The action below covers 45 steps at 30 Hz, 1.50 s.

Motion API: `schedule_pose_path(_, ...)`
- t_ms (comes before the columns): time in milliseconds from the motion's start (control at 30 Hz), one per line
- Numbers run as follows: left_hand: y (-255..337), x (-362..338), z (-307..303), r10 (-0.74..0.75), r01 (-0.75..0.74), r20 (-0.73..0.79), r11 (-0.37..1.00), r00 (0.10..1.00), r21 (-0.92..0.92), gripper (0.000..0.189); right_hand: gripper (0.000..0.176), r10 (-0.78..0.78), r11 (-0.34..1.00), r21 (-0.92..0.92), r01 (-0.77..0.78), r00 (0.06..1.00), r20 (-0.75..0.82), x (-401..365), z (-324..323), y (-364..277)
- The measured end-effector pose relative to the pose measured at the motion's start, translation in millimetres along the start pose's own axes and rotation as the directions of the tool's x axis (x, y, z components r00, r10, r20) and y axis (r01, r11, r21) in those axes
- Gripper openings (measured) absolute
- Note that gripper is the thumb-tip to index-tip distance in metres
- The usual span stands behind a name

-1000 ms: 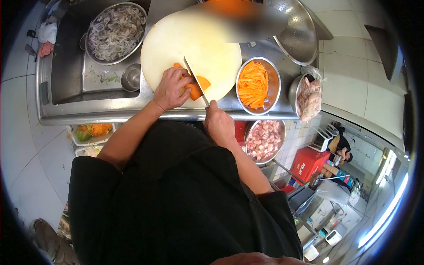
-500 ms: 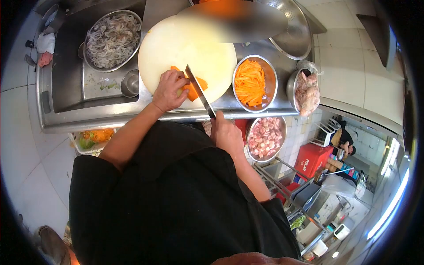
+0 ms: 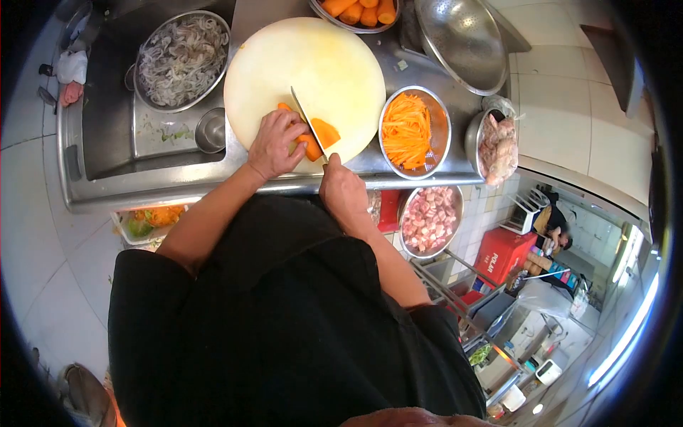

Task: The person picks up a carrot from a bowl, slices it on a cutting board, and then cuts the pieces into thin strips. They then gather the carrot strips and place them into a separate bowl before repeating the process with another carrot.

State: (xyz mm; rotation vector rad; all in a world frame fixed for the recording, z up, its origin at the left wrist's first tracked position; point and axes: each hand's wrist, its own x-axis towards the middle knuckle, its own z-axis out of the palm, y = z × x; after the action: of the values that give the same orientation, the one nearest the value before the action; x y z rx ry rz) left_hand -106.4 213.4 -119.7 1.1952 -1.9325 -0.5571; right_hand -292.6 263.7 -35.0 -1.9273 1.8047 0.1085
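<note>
Presses down on the carrot (image 3: 319,139) with the left hand (image 3: 274,144), fingers curled over it. Grips the knife (image 3: 307,121) handle in the right hand (image 3: 340,191), shut tight around it, at 6 o'clock of the round cutting board (image 3: 313,64). Points the blade toward 11 o'clock, edge down in the carrot.

Finds the carrot near the 6 o'clock edge of the board, lying long from about 10 to 4 o'clock, much of it hidden under the hand. Shows a few orange slices just right of the blade.

Looks only part done: lots of thin strips in the strip bowl (image 3: 409,132) at 3 o'clock, but whole carrots waiting in the carrot bowl (image 3: 359,11) at 12 o'clock.

Leaves the onion bowl (image 3: 183,57) at 10 o'clock and the meat bowl (image 3: 429,220) at 5 o'clock.
</note>
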Motion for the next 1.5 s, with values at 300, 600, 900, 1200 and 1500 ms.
schedule_pose_path(300,-0.5,0.3,-2.8,-0.007,0.007,0.004,1.0,1.0,-0.017,0.029,0.015,0.11,0.994,-0.005,-0.11,0.993,0.041,-43.0,-50.8,-16.5)
schedule_pose_path(600,0.6,1.8,-3.7,-0.007,0.007,-0.002,0.999,1.0,-0.037,0.028,0.009,0.15,0.989,-0.018,-0.15,0.987,0.052,-61.9,-45.3,-20.1)
schedule_pose_path(900,-2.7,0.3,-1.1,-0.018,0.018,0.02,1.0,1.0,-0.008,0.03,0.01,0.074,0.997,-0.027,-0.075,0.997,-0.006,-2.8,10.6,-7.9)
schedule_pose_path(1200,-17.0,9.2,-18.2,0.078,-0.07,0.086,0.993,0.993,-0.095,0.028,0.017,-0.028,0.999,0.03,0.034,0.985,-0.169,-25.9,1.6,-3.8)
schedule_pose_path(1500,-19.1,9.4,-15.7,0.071,-0.064,0.101,0.995,0.992,-0.074,0.028,0.024,0.104,0.994,-0.023,-0.106,0.993,-0.061,-21.2,-17.2,-15.0)
